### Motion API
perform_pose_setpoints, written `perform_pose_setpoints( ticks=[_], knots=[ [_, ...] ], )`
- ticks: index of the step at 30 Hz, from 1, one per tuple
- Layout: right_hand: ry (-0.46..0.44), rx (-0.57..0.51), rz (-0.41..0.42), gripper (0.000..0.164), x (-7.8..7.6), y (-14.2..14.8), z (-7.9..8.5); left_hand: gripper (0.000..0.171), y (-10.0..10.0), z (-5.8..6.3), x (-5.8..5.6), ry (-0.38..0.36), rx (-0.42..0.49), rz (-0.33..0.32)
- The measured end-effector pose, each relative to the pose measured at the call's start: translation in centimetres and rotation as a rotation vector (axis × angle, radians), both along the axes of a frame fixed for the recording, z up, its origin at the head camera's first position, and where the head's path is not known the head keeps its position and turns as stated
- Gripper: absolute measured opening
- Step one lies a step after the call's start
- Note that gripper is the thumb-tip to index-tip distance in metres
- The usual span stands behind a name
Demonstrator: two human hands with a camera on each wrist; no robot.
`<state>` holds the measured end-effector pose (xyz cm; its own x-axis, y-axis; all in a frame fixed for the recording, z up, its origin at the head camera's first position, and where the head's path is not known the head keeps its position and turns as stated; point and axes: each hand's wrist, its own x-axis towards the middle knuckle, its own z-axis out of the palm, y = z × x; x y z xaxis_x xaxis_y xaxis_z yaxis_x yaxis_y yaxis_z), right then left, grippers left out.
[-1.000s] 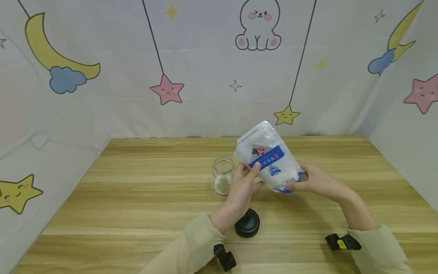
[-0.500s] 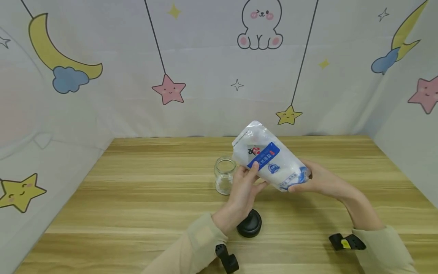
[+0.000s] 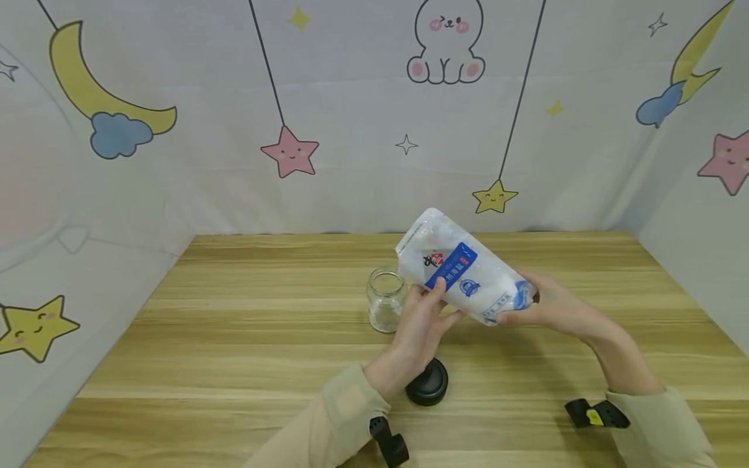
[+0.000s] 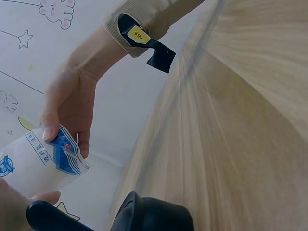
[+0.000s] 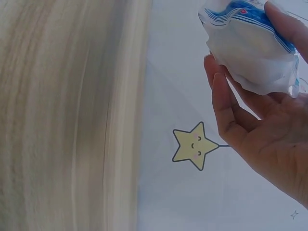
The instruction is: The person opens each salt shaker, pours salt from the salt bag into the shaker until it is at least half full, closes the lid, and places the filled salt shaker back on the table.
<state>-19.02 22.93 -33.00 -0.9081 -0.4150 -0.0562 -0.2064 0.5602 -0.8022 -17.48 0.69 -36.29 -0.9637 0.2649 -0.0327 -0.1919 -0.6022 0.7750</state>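
A white and blue bag of salt (image 3: 462,270) is tilted above the table, its top end leaning up and left toward a clear glass jar (image 3: 383,305). My left hand (image 3: 412,331) holds the bag's lower left side, thumb across the printed front. At the bag's blue bottom end, my right hand (image 3: 550,305) grips it between thumb and fingers; the right wrist view shows the bag's base (image 5: 255,53) above the curled fingers. The jar stands upright on the table, partly behind the left hand, with something whitish low inside. The bag's mouth faces away and is hidden.
A round black lid (image 3: 427,383) lies on the wooden table (image 3: 251,364) below the left wrist, its top partly covered by that hand. Black camera mounts (image 3: 389,442) sit at both cuffs. A printed cloth (image 3: 351,195) hangs behind the table and along its sides.
The bag has tipped further over to the left, its bottom end swinging up and right with the right hand. In the last half second the hands have barely shifted. Jar and lid stay put.
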Motion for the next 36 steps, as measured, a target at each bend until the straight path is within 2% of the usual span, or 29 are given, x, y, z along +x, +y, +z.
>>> perform_pose_setpoints(
  ticks=[7,14,25,36],
  knots=[
    [0.011,-0.007,-0.011,0.069,0.23,0.02,0.31,0.043,0.01,-0.03,0.0,0.01,0.02,-0.005],
    [0.042,-0.051,-0.009,0.056,0.17,0.05,0.26,0.044,0.04,-0.05,0.05,0.015,0.049,-0.01],
    [0.064,-0.101,-0.015,0.049,0.08,-0.11,0.27,0.047,-0.07,0.0,0.09,-0.007,0.104,-0.011],
    [0.071,-0.118,0.03,0.057,0.22,-0.12,0.32,0.045,-0.23,0.21,-0.04,-0.015,0.118,0.002]
  ],
)
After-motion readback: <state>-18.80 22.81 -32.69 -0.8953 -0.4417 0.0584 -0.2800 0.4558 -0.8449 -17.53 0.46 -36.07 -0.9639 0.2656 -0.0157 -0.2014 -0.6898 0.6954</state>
